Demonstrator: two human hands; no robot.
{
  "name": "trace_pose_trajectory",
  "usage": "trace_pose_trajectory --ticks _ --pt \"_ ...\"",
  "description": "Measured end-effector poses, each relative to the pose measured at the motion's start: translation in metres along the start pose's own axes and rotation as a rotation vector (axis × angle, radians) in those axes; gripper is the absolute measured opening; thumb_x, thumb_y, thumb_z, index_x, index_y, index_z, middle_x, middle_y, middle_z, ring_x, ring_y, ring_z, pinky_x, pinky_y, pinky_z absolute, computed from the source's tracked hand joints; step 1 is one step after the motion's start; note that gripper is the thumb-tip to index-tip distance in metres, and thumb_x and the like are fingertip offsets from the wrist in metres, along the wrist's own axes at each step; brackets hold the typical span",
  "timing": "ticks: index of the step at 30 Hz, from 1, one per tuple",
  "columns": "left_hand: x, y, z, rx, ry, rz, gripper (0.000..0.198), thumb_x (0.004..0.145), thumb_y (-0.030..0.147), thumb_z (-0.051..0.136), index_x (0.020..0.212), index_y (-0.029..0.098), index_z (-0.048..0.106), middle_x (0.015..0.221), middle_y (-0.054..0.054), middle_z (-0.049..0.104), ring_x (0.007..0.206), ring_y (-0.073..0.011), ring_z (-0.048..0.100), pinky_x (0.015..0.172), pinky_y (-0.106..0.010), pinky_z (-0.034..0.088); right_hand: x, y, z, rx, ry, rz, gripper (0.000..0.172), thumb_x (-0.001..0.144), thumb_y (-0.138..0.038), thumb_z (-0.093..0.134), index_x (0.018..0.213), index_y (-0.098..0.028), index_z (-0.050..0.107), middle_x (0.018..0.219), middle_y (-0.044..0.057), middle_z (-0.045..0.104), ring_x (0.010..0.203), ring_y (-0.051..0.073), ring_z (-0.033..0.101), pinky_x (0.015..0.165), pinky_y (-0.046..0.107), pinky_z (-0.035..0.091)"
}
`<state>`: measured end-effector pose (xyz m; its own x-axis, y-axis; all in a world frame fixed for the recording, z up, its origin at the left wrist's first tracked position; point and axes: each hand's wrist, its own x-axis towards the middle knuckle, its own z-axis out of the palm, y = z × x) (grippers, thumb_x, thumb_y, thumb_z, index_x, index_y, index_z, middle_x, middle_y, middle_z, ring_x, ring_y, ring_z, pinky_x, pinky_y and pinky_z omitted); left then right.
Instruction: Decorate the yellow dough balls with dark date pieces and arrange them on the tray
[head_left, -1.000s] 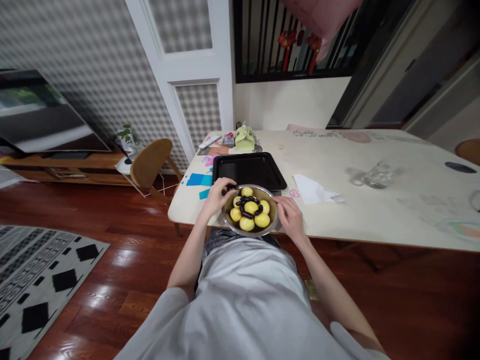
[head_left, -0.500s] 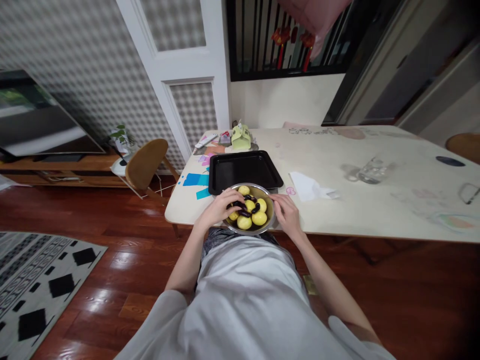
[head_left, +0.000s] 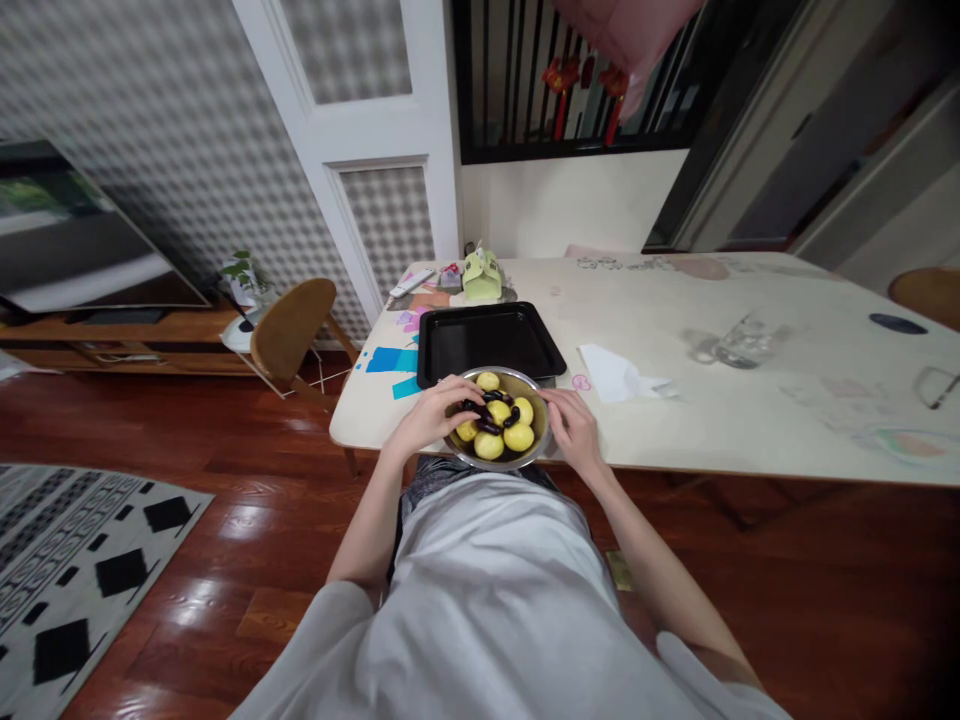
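A round metal bowl point(head_left: 544, 440) sits at the table's near edge, in front of my body. Inside it are several yellow round fruits point(head_left: 489, 446) and several dark, glossy, elongated fruits point(head_left: 513, 415) that look like long black grapes. My left hand point(head_left: 431, 412) reaches over the bowl's left rim, thumb and fingers closed around one of the dark fruits point(head_left: 471, 406), which they partly cover. On the right side, my right hand point(head_left: 574, 425) grips the rim, fingers on top. Just beyond the bowl lies a black baking tray point(head_left: 487, 340) with nothing on it.
On the white table point(head_left: 637, 300) are a crumpled white tissue point(head_left: 619, 375), a clear glass point(head_left: 742, 345), a green paper box point(head_left: 481, 275) and a white remote point(head_left: 412, 282). A wooden chair point(head_left: 292, 330) stands left. A pink balloon point(head_left: 630, 30) hangs above.
My left hand has shifted very slightly left with its fingers still among the dark fruits. The right hand, bowl and tray have stayed where they were.
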<state>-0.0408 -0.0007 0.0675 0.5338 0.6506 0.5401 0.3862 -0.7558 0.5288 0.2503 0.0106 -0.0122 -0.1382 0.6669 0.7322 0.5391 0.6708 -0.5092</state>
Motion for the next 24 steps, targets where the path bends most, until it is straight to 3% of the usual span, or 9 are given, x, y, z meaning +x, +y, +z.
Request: trace_pose_trajectory --ticks 10,18,24 --pt "0.007 0.011 0.014 -0.043 0.070 -0.013 0.016 0.105 0.024 0.060 0.112 0.022 0.074 0.126 -0.012 0.069 0.124 -0.0239 0.067 0.109 -0.041 0.055 0.000 -0.001 -0.001 -0.007 -0.007 -0.008 0.036 0.110 -0.033 0.041 0.120 -0.024 0.075 0.114 0.010 0.078 0.110 0.028 0.071 0.098 0.049 0.059" --pt "0.010 0.008 0.035 -0.083 0.017 0.034 0.027 0.109 0.021 0.048 0.115 0.021 0.074 0.127 -0.011 0.075 0.124 -0.0224 0.070 0.110 -0.040 0.056 0.000 -0.001 0.000 0.005 0.000 -0.007 0.036 0.110 -0.033 0.041 0.120 -0.024 0.075 0.113 0.011 0.079 0.108 0.028 0.071 0.097 0.049 0.059" --pt "0.011 0.007 0.037 -0.081 -0.011 0.054 0.030 0.110 0.024 0.047 0.116 0.020 0.075 0.126 -0.011 0.077 0.124 -0.0234 0.070 0.114 -0.043 0.052 0.000 0.001 0.000 -0.008 0.002 -0.034 0.034 0.109 -0.029 0.043 0.120 -0.022 0.074 0.114 0.011 0.078 0.108 0.028 0.071 0.096 0.048 0.059"
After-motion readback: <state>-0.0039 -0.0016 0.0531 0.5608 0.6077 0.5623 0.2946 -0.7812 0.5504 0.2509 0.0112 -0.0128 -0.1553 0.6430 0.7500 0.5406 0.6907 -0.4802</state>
